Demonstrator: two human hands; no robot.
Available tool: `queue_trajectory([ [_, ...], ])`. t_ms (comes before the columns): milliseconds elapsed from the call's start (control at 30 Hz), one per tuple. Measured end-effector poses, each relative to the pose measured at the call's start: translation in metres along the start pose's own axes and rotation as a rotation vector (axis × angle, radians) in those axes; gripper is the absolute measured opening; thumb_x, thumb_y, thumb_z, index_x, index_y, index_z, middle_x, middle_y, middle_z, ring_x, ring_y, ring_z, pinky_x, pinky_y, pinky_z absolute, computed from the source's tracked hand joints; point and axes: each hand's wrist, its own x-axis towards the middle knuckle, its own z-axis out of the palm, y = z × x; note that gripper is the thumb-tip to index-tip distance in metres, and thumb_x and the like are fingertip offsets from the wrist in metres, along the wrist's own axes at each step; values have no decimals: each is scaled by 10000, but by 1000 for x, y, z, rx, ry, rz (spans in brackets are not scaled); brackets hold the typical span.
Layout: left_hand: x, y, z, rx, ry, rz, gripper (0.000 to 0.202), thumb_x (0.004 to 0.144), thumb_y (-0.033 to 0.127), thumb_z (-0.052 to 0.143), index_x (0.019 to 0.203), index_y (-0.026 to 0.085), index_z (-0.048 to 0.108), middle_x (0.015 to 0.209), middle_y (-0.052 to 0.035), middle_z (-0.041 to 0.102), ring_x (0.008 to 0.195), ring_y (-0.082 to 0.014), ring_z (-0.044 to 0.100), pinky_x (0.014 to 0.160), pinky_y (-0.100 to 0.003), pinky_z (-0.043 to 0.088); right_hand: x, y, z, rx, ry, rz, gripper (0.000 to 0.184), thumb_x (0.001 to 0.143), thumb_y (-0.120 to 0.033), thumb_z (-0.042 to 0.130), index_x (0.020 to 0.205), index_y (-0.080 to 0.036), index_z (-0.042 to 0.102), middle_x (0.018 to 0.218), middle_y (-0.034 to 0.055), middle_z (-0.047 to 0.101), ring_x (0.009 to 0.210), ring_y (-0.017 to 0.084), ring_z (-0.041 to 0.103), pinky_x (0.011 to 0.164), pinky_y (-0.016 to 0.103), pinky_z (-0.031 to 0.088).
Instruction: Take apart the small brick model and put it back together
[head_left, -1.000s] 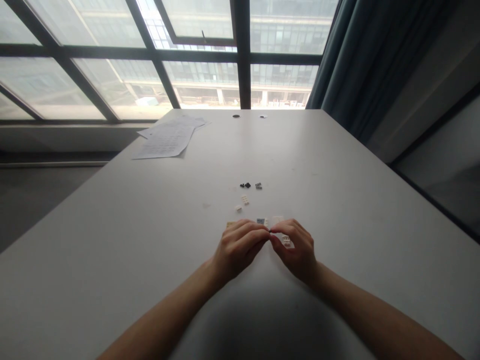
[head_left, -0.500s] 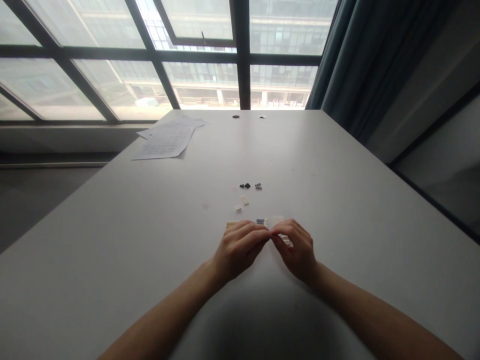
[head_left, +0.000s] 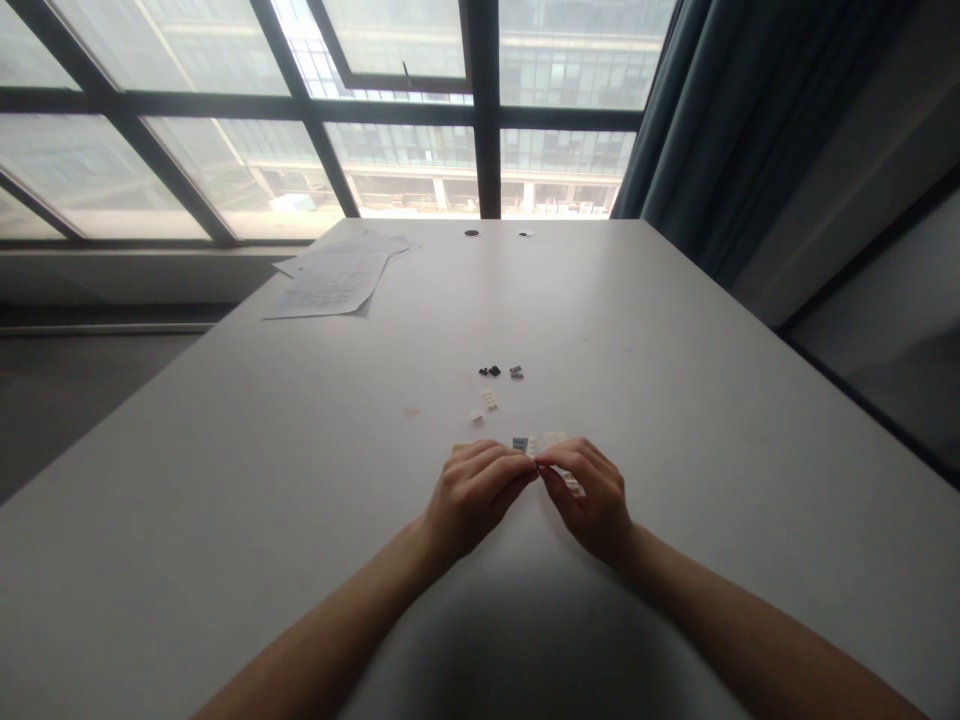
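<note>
My left hand and my right hand meet fingertip to fingertip over the near part of the white table. Both are closed in a pinch. A tiny dark bit shows between the fingertips, too small to name. Just beyond them lie a grey studded piece and a pale flat piece. A yellowish piece is mostly covered by my left hand, and white studded pieces show partly behind my right fingers.
Farther up the table sit small black pieces, grey pieces, a cream studded piece and a small white piece. Printed sheets lie at the far left. Two round holes are near the far edge, below the window.
My joined fingertips have shifted slightly to the left, and a small dark bit now shows between them. The pieces on the table lie as before.
</note>
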Motion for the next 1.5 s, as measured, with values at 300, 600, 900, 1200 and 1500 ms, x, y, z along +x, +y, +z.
queue_trajectory([
  [300, 4, -1, -3, 38, -36, -26, 47, 824, 188, 669, 867, 180, 652, 736, -34, 698, 672, -131, 630, 671, -249, 498, 0, 1, 1, -3, -12, -36, 233, 844, -69, 580, 1009, -219, 648, 850, 56, 702, 800, 194, 634, 747, 356, 531],
  [600, 11, -4, -13, 62, -226, -201, 32, 812, 216, 679, 837, 205, 696, 752, -27, 698, 715, -154, 626, 679, -265, 503, -3, 7, 4, -90, -67, 11, 155, 866, -138, 571, 972, -222, 648, 852, 50, 707, 819, 209, 640, 762, 368, 513],
  [900, 14, -3, -24, 209, -460, -354, 78, 728, 174, 736, 763, 242, 721, 696, -4, 640, 709, -176, 570, 695, -301, 446, -8, 8, 10, -159, -205, -3, 113, 865, -147, 588, 944, -209, 640, 820, 40, 696, 797, 207, 609, 756, 365, 460],
  [1200, 9, -14, -38, 316, -714, -537, 120, 688, 147, 664, 704, 247, 729, 706, -6, 666, 697, -180, 592, 655, -277, 413, -8, 7, 10, -197, -256, -36, 94, 847, -142, 600, 906, -202, 642, 801, 39, 685, 794, 204, 595, 774, 364, 436],
  [1500, 7, -15, -32, 349, -718, -541, 129, 693, 155, 627, 720, 242, 717, 741, -11, 683, 735, -196, 606, 681, -287, 415, -8, 7, 9, -194, -271, -26, 92, 842, -144, 608, 908, -201, 638, 797, 35, 679, 800, 207, 589, 785, 368, 430],
])
